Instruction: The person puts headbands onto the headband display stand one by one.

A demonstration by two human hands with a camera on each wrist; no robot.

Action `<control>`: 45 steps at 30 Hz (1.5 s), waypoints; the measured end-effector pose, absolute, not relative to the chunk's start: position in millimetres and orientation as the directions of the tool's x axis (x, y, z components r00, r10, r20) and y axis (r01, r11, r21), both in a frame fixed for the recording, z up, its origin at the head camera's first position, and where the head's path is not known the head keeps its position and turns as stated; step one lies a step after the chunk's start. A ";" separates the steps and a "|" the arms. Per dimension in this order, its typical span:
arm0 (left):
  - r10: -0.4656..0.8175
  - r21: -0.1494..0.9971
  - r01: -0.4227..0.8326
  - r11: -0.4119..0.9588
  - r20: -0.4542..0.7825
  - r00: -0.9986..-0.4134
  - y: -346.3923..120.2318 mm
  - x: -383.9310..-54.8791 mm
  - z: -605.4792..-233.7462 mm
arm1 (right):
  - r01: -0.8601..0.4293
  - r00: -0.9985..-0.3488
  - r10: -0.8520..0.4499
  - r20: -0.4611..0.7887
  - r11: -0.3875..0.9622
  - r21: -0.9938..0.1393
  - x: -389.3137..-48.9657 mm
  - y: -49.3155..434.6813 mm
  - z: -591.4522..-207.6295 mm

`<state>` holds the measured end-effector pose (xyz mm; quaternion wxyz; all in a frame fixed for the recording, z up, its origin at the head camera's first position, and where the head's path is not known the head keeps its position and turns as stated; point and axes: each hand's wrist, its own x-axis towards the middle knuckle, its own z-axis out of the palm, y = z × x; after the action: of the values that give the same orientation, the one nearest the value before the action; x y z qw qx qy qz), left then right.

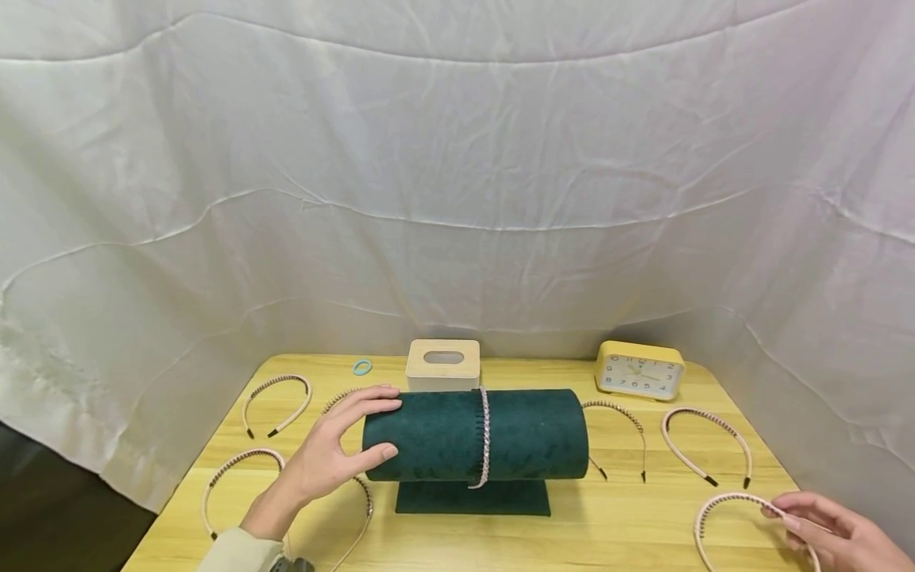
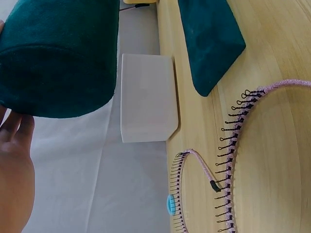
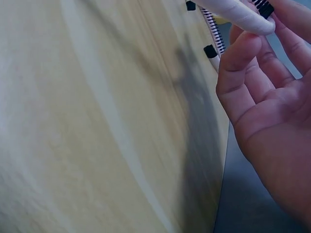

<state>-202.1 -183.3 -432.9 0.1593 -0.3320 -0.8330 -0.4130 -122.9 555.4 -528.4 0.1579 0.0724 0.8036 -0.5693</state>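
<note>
A dark green velvet roll stand (image 1: pixel 532 437) stands mid-table, with one beaded headband (image 1: pixel 486 437) around its middle. My left hand (image 1: pixel 325 453) rests against the roll's left end, fingers along the top and thumb on the front. Seen from the left wrist, its fingertips are partly hidden by the roll. At the lower right my right hand (image 1: pixel 843 528) pinches a pale pink headband (image 1: pixel 736 498) between thumb and fingers. The right wrist view shows its wrapped band (image 3: pixel 238 14) at the fingertips, with dark teeth beside it.
More headbands lie left, including one at the back (image 1: pixel 277 379) and one nearer (image 1: pixel 243 457). To the right lie a thin one (image 1: pixel 622 409) and a pink one (image 1: pixel 704 413). Behind stand a tissue box (image 1: pixel 443 373) and a yellow clock (image 1: pixel 639 369), with a blue ring (image 1: pixel 362 361) farther left.
</note>
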 end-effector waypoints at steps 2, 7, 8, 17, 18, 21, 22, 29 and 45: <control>0.421 0.586 0.680 0.441 0.534 -0.733 -183.3 -202.0 -432.2 | 0.302 -0.927 -0.124 -0.353 0.310 -0.902 -123.8 559.4 -527.8; 0.422 0.587 0.677 0.444 0.529 -0.736 -182.8 -201.6 -431.3 | 0.185 -0.913 -0.331 -0.238 0.184 -0.965 -124.2 568.5 -530.1; 0.422 0.587 0.677 0.445 0.529 -0.736 -182.8 -201.5 -431.2 | 0.153 -0.906 -0.376 -0.197 0.145 -0.977 -124.7 569.3 -530.6; 0.420 0.583 0.680 0.445 0.534 -0.733 -183.2 -200.8 -430.5 | -0.007 -0.828 -0.560 0.025 -0.035 -0.999 -130.4 554.0 -522.6; 0.420 0.583 0.679 0.446 0.534 -0.734 -183.3 -200.7 -430.7 | -0.007 -0.829 -0.559 0.022 -0.030 -1.000 -130.9 551.1 -520.6; 0.418 0.587 0.678 0.442 0.534 -0.735 -183.5 -200.6 -431.2 | -0.009 -0.825 -0.565 0.024 -0.029 -1.000 -132.0 543.7 -515.3; 0.418 0.587 0.678 0.442 0.534 -0.735 -183.6 -200.6 -431.3 | -0.015 -0.824 -0.565 0.029 -0.030 -0.999 -132.1 541.7 -513.9; 0.420 0.582 0.679 0.448 0.533 -0.735 -183.3 -201.2 -431.6 | -0.045 -0.850 -0.524 0.047 -0.016 -0.999 -129.1 532.3 -508.8; 0.423 0.582 0.687 0.435 0.541 -0.727 -182.7 -201.3 -432.0 | 0.140 -0.885 -0.431 -0.175 0.113 -0.984 -126.2 528.6 -497.8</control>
<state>-201.3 -182.7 -432.0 0.1592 -0.3336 -0.8321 -0.4135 -126.2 528.6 -497.8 0.2167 -0.1020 0.7139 -0.6580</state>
